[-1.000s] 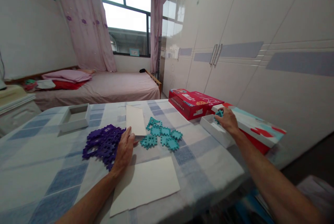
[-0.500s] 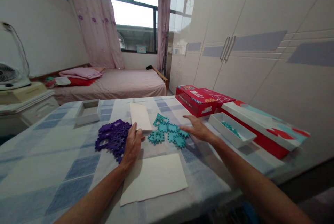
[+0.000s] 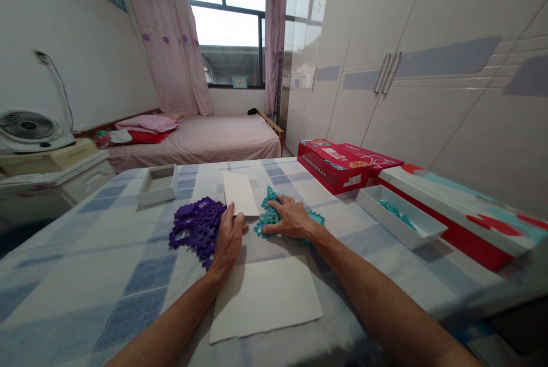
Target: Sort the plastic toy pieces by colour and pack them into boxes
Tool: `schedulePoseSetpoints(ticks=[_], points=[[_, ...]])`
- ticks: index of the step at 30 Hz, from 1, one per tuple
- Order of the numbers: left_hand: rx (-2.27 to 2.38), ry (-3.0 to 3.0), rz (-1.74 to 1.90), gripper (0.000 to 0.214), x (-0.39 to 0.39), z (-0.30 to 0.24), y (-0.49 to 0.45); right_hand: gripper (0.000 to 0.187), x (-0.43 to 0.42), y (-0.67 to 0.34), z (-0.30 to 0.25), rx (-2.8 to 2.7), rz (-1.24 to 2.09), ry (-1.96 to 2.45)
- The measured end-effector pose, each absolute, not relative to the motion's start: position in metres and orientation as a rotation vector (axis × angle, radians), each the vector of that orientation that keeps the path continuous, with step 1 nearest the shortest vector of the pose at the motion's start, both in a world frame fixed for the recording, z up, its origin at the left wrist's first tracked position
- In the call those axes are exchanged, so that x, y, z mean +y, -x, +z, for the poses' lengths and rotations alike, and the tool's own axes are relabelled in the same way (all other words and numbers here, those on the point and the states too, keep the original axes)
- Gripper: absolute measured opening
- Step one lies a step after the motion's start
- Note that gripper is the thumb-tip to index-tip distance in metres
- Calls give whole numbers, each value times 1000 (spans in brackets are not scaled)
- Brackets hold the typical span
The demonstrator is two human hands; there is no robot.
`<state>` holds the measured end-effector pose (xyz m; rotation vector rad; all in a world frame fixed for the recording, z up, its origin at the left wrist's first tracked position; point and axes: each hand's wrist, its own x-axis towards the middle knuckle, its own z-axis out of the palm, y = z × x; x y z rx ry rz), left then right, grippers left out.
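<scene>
My left hand [image 3: 228, 244] rests on its edge against the right side of a heap of purple interlocking plastic pieces [image 3: 192, 224], fingers stretched forward and holding nothing. Its fingertips are near a small cream card [image 3: 240, 191] lying on the tablecloth. Over the flat teal interlocking plastic pieces [image 3: 269, 220] lies my right hand [image 3: 293, 218], palm down with fingers spread. It covers much of the teal group, of which the left and right ends show. Nearer to me, a larger cream sheet of card [image 3: 268, 298] lies between my forearms.
A white open tray [image 3: 387, 223] with more teal pieces [image 3: 398, 214] stands to the right, beside a long red and white box [image 3: 454, 224]. Behind are red boxes [image 3: 329, 172]. An open white box [image 3: 159, 194] sits at the far left on the checked tablecloth [image 3: 107, 230].
My right hand has moved left and come down over the teal pieces. My left hand keeps its place beside the purple heap. The whole view has shifted slightly.
</scene>
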<state>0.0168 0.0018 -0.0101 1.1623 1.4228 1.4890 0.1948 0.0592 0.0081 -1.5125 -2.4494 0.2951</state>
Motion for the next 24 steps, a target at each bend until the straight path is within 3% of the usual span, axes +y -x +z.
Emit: schedulePoseSetpoints(ticks=[7, 17, 24], points=[[1406, -1157, 1506, 57, 2, -11, -16, 30, 50, -207, 13, -2382, 258, 1371], [1401, -1133, 1512, 56, 1, -9, -17, 26, 58, -213, 7, -2291, 193, 1390], [1455, -1182, 1423, 61, -1, -7, -17, 24, 60, -257, 42, -1929, 128, 1415]])
